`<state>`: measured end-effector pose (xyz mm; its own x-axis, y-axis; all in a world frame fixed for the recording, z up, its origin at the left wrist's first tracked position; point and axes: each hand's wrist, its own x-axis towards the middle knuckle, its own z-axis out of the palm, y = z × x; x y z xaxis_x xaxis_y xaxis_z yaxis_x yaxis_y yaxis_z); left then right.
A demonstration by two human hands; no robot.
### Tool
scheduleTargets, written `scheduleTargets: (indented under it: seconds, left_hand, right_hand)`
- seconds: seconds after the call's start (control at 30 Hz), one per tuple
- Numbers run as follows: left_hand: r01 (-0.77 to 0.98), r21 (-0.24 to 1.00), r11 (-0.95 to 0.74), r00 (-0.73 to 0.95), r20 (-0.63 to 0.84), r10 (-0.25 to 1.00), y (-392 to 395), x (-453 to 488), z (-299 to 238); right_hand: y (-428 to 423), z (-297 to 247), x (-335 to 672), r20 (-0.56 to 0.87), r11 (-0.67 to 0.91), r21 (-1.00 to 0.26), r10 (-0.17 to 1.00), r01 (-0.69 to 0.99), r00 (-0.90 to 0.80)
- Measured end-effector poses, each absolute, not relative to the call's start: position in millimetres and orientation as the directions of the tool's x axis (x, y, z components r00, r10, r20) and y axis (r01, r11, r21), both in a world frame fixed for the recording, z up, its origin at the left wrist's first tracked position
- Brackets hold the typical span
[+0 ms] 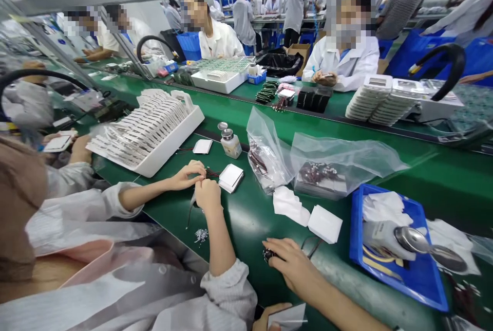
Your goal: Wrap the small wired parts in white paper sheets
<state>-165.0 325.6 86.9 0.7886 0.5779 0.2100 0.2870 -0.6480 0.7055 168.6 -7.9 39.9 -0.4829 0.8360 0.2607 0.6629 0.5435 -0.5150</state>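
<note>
My right hand [295, 265] reaches in from the lower right and rests on the green belt [246, 218], fingers curled around a small black wired part [267, 255]. Thin dark wires [313, 242] run from it toward a white square plate [325, 224]. Only part of my left hand [265, 323] shows at the bottom edge, where it grips a white flat piece [288, 315]. A crumpled white cloth [289, 204] lies just beyond my right hand.
A co-worker in white sleeves on my left pinches wires with both hands [198, 182] beside a white plate [231, 177]. Nearby are a white tray of plates [169, 148], a small bottle [231, 143], plastic bags of wired parts [319, 166] and a blue tray [400, 274] holding a spoon. More workers sit opposite.
</note>
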Motion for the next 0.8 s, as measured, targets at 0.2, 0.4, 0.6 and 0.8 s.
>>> scheduleTargets:
  seconds: [0.2, 0.4, 0.6, 0.8]
  left_hand:
    - [0.438, 0.618, -0.653, 0.739, 0.165, 0.653, 315, -167, 95]
    - [0.574, 0.545, -0.611, 0.646, 0.156, 0.747, 286, -160, 102]
    - [0.654, 0.57, -0.498, 0.483, 0.193, 0.854, 267, -141, 105]
    - [0.665, 0.68, -0.308, 0.207, 0.229, 0.951, 250, -116, 111]
  right_hand:
    - [-6, 29, 172, 0.366, 0.628, -0.347, 0.775, 0.697, -0.515]
    - [-4, 15, 177, 0.452, 0.685, -0.228, 0.704, 0.692, -0.548]
    - [3, 23, 180, 0.445, 0.711, -0.206, 0.68, 0.672, -0.583]
    - [-1, 28, 175, 0.418, 0.653, -0.363, 0.751, 0.664, -0.511]
